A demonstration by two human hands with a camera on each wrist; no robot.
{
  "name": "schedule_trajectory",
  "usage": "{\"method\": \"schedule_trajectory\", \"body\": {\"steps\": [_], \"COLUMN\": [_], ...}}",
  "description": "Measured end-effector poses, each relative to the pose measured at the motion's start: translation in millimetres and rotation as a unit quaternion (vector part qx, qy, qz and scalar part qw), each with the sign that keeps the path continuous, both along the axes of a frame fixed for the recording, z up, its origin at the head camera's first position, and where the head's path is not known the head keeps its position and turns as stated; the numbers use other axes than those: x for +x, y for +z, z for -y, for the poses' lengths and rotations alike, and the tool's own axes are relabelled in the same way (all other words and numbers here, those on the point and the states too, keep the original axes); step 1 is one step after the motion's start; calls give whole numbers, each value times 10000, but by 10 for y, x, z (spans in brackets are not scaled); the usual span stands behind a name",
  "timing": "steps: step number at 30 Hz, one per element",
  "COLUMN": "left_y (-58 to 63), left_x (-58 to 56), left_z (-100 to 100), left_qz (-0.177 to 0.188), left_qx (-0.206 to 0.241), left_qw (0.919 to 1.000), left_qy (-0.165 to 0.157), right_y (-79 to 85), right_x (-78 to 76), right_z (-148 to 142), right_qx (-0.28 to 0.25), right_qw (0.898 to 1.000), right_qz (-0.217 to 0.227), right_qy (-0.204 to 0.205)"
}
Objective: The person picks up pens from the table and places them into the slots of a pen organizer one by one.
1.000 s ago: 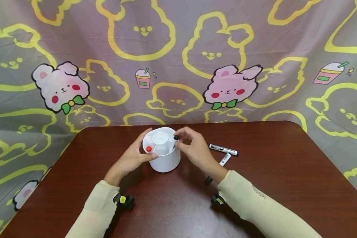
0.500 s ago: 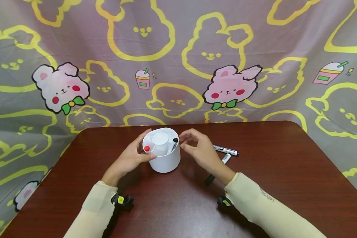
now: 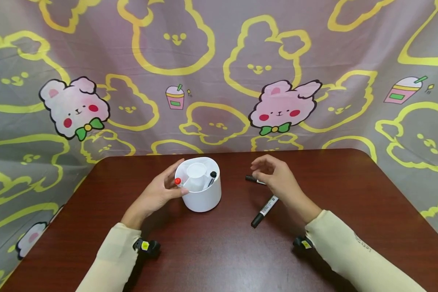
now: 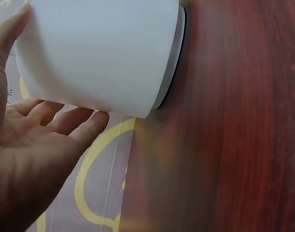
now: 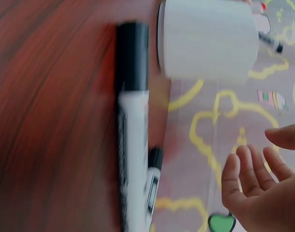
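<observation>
White round plastic holder w/ inner compartments (image 3: 201, 200), standing on dark red-brown wood-look table (image 3: 211, 255). L hand (image 3: 154, 196) grips it from the left: thumb at near rim, fingers around far side. Within, in separate compts.: red-capped pen-like item (image 3: 177, 181) at left, body mostly hidden; slim black-capped marker (image 3: 212, 179) at right, cap up, tilted against the wall.

Key relation: two loose markers lie right of the holder, well apart from it, & R hand (image 3: 281, 178) is by far the nearer to both; L hand is on the holder's opp. side. Near one, a white-barrelled marker w/ black cap (image 3: 265, 211), has its long axis on a diag.: cap toward the wearer & left, tail running away to the right, out of sight behind R hand. Far one, a second black-capped white marker (image 3: 250, 178), lies approx. left–right, cap toward holder, most of its barrel hidden. R hand hangs above the pair, fingers loosely bent, thumb apart, holding nothing; R wrist view shows fingertips clear of both barrels.
</observation>
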State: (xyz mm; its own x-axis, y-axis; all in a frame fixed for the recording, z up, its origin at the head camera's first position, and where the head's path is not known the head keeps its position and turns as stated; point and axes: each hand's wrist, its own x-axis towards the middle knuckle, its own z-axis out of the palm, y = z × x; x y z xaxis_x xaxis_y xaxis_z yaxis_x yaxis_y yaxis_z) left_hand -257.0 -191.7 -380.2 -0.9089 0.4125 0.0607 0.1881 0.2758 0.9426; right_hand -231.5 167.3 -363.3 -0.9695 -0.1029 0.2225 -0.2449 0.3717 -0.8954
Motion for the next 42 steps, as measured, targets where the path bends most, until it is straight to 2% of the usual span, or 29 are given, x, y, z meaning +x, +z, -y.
{"method": "schedule_trajectory", "body": {"steps": [8,17,26,33,42], "left_y": [25,23,30,19,4], "left_x": [0,11,21,15,3], "left_z": [53,95,83,33,42], "left_qz": [-40,3,37,-9,-36], "left_qx": [-27,-166,-120,56,-92], "left_qw": [9998,9998,9998,9997,9998], "left_qy": [-189,-126,-155,-234,-169], "right_y": [-78,-144,-208,-273,-325], "right_x": [-39,-54,-65,-97,-172], "right_z": [-366,-587,-716,-742,-700], "right_qx": [551,810,870,955,1011], "right_qw": [9976,9949,9934,9923,9913], "right_qz": [389,563,688,769,821], "right_qy": [-154,-201,-278,-181,-175]}}
